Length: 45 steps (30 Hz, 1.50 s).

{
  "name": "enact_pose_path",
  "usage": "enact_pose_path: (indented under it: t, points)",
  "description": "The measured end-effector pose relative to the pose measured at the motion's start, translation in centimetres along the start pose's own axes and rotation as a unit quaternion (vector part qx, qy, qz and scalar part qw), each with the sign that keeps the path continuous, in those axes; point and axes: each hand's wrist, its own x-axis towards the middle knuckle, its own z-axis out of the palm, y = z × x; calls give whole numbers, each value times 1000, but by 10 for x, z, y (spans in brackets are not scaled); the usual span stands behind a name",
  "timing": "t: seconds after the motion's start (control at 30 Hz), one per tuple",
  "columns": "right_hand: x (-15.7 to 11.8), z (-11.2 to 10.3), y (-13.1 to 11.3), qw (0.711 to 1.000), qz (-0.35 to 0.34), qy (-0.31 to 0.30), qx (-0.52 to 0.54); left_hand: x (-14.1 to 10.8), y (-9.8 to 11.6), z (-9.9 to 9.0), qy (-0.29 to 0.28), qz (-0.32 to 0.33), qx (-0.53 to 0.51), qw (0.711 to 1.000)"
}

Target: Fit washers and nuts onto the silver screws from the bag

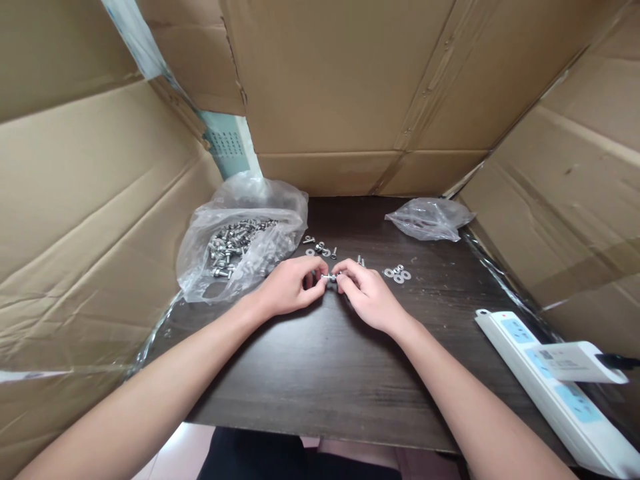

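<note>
Over the middle of the dark table, my left hand [295, 285] and my right hand [367, 293] meet at a small metal bolt [331, 278]. Fingertips of both hands pinch it, the left at one end and the right at the other. It lies roughly level between them; small parts on it are too tiny to tell apart. Just beyond my hands are loose bolts [334, 253] and a flat washer [310, 253]. More washers [399, 279] lie right of my right hand. An open clear plastic bag [200, 223] holding many bolts [235, 243] stands beyond my left forearm.
A crumpled clear bag [430, 219] lies at the back right. On the right edge sits a white power strip [530, 380] with a white adapter [575, 362] and black cable plugged in. Cardboard walls [350, 80] enclose the table [310, 373] at the back and both sides.
</note>
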Motion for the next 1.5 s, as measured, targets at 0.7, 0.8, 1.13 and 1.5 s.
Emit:
enact_pose_path:
  t: [0.7, 0.8, 1.13, 1.5]
  points:
    - [1, 3, -3, 1000, -3, -5, 7, -1, 0, -1, -14, -14, 0, 1000]
    - [0, 3, -3, 1000, 0, 0, 9, -1, 0, -1, -12, -12, -1, 1000]
    - [1, 4, -1, 1000, -3, -5, 16, 0, 0, -1, -16, -18, -3, 1000]
    - [1, 3, -4, 1000, -12, 1, -8, -1, 1, -3, -17, -21, -5, 1000]
